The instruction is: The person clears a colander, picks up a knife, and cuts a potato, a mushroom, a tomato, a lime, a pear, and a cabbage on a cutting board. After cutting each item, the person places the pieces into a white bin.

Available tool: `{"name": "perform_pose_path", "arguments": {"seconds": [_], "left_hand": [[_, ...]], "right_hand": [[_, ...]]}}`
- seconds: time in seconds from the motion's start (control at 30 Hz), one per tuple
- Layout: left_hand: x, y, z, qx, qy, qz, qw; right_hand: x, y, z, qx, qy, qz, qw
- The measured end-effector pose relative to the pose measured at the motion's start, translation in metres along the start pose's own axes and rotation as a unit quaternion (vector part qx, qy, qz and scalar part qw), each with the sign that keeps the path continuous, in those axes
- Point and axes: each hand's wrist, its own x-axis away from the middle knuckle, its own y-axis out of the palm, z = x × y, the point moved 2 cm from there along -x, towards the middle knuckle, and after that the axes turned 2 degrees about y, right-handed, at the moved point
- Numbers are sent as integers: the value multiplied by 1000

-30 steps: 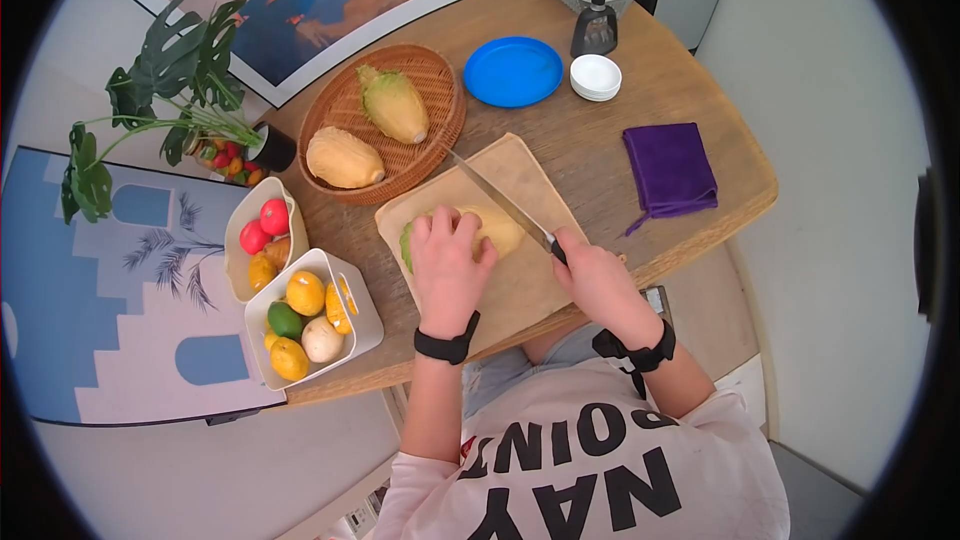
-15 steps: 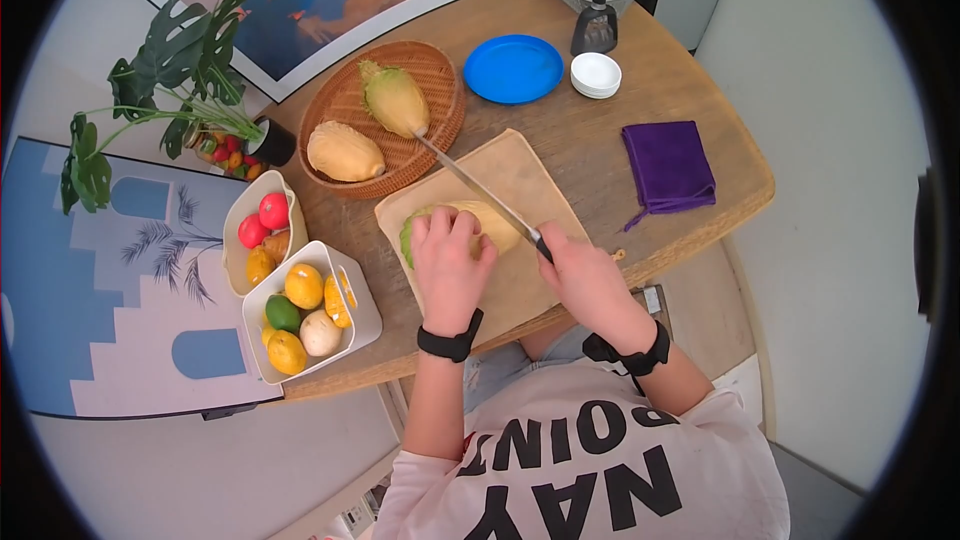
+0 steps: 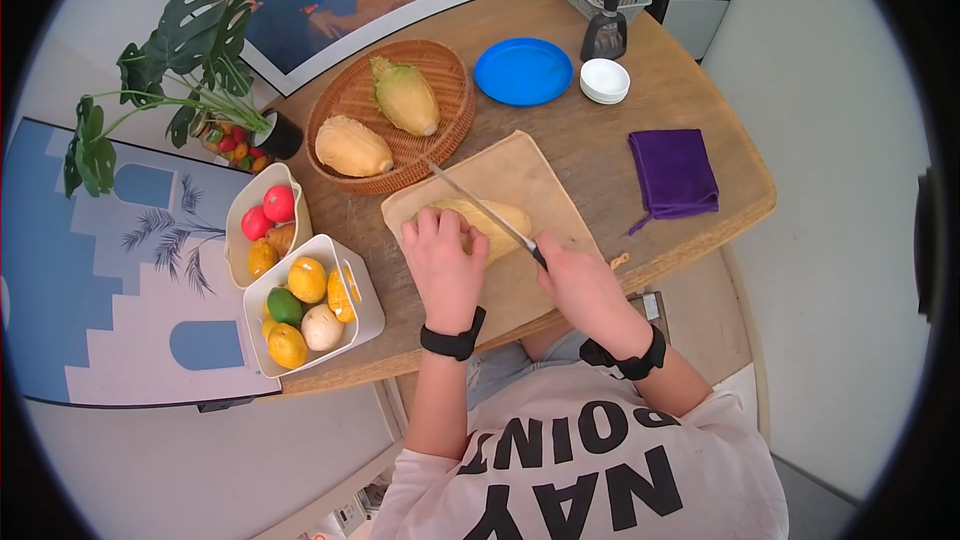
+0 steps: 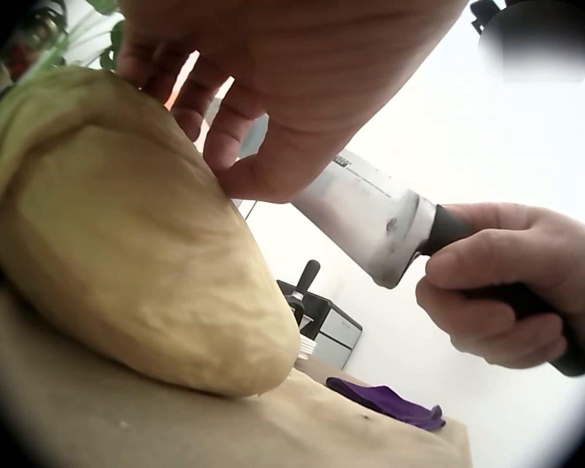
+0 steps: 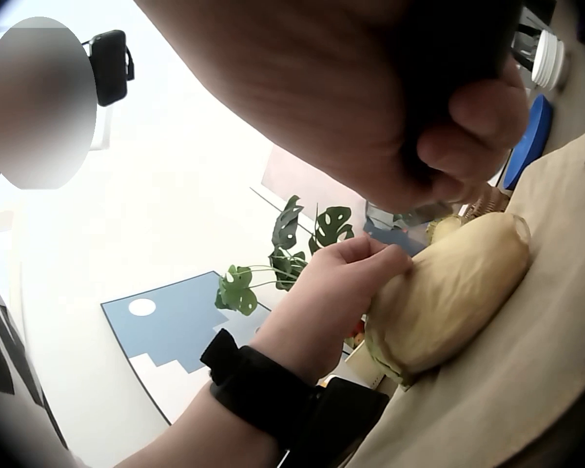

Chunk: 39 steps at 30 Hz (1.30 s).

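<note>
A pale yellow napa cabbage (image 3: pixel 512 224) lies on its side on a tan cutting board (image 3: pixel 535 165). Bent over its leafy end, my left hand (image 3: pixel 447 265) grips it with fingertips on top and the thumb near the side. My right hand (image 3: pixel 588 290) holds a kitchen knife (image 3: pixel 480 202) by its black handle. From above, the blade slants across the cabbage, its tip toward the basket. The left wrist view shows the broad blade (image 4: pixel 356 214) behind the cabbage (image 4: pixel 146 253), partly hidden by the left hand.
Beyond the board, a round wicker basket (image 3: pixel 452 140) holds two more cabbages. Two white bins (image 3: pixel 358 330) of fruit and vegetables stand left. A blue plate (image 3: pixel 523 72), white bowls (image 3: pixel 605 80), a dark grater-like tool (image 3: pixel 605 35) and a purple cloth (image 3: pixel 675 172) lie toward the back and right.
My right hand has shifted left with the knife, bringing the blade closer to my left hand and over the cabbage. The left hand keeps its place on the cabbage.
</note>
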Motion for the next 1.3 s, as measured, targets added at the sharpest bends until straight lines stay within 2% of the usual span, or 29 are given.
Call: {"name": "perform_pose_path", "arguments": {"seconds": [0.1,0.2,0.4,0.5,0.7,0.8,0.9,1.1,1.2,1.3], "left_hand": [[1,0,-2,-2,5,12,1000],[4,-4,-2,5,-2,3,1000],[5,-5,-3,-2,-1,18,1000],[7,-6,-6,2,-6,24,1000],[7,-8,-8,-3,-12,34,999],[10,-8,-11,4,-22,32,999],[10,-8,-12,8,-26,34,999],[10,-11,-17,43,-51,32,997],[10,-13,-18,48,-34,37,998],[12,-17,-27,100,-58,29,993]], "right_hand": [[-3,-1,0,24,4,-15,1000],[0,-10,-11,-15,-29,44,998],[-5,4,-2,8,-24,-3,1000],[-1,-9,-17,-28,-19,6,999],[-4,3,-10,-4,-19,-3,1000],[-2,-5,-22,-35,-15,6,999],[-6,9,-13,-13,-9,-27,1000],[-3,-4,-27,-42,-15,5,999],[-6,10,-15,-17,-6,-32,999],[-6,10,-13,-19,-3,-32,999]]}}
